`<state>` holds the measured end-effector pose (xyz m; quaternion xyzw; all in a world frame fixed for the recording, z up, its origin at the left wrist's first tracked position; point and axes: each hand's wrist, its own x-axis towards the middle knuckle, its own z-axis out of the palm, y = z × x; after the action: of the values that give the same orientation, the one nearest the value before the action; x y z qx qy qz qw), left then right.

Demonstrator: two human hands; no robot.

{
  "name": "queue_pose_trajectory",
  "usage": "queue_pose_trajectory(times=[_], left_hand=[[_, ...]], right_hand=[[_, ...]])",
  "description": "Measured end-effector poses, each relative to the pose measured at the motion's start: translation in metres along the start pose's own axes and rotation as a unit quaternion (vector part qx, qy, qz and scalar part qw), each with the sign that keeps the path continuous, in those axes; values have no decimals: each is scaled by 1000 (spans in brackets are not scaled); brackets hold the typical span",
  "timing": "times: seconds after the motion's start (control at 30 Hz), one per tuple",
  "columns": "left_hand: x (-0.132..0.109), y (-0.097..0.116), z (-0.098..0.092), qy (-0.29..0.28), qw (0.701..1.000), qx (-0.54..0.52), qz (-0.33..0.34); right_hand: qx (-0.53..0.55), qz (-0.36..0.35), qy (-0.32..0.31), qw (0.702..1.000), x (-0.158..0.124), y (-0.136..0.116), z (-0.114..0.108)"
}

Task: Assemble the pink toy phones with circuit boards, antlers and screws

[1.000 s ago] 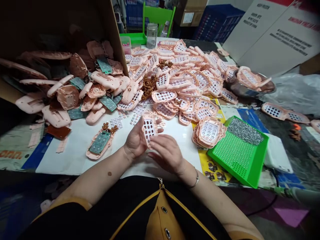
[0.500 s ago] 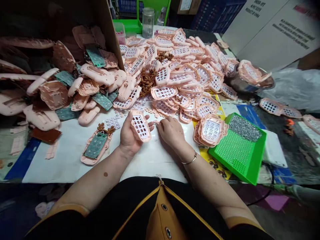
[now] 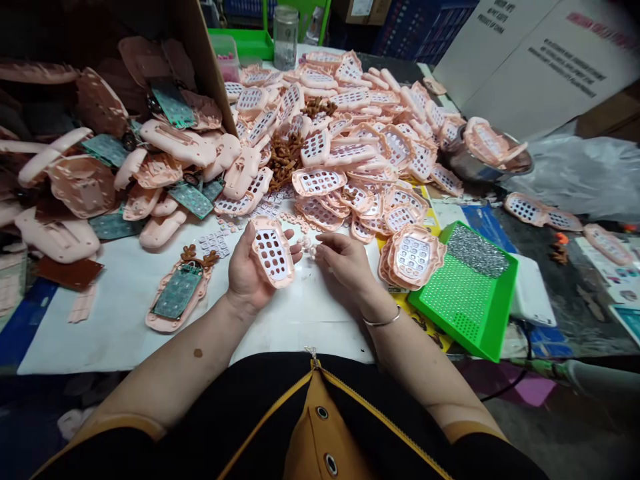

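Observation:
My left hand (image 3: 245, 273) is closed around a pale pink plastic shell (image 3: 270, 280) with a white panel full of holes facing up. Just right of it, my right hand (image 3: 343, 263) has its fingertips pinched at some small pale pink pieces (image 3: 306, 245), too small to make out exactly. More tiny pink pieces (image 3: 295, 220) lie on the table beyond the hands. To the left sits a shell with a green circuit board (image 3: 176, 293) and brown antlers (image 3: 200, 257) on top. By my right wrist is a stack of pink shells (image 3: 413, 257).
A large heap of pink shells (image 3: 350, 153) covers the table's back. An open cardboard box (image 3: 215, 67) with shells and boards stands left. A green tray (image 3: 460, 300) holding small metal parts is on the right, below a metal bowl (image 3: 485, 163).
My right hand has lifted and turned slightly, and small pale pink pieces now show at its fingertips. The left hand still holds the shell. The whole view has shifted a little.

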<state>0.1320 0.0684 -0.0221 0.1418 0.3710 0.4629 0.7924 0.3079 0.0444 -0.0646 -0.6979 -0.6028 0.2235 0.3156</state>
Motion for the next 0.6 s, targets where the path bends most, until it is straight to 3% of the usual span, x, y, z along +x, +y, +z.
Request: queue_pose_trajectory(times=[0.2, 0.4, 0.6], left_hand=[[4, 2, -5, 9, 999, -18, 40], [7, 8, -9, 31, 995, -48, 86], [2, 27, -7, 39, 985, -81, 149]], right_hand=[[-4, 8, -2, 1000, -5, 6, -10], [-81, -87, 18, 993, -17, 3, 0], [-128, -161, -44, 978, -29, -15, 14]])
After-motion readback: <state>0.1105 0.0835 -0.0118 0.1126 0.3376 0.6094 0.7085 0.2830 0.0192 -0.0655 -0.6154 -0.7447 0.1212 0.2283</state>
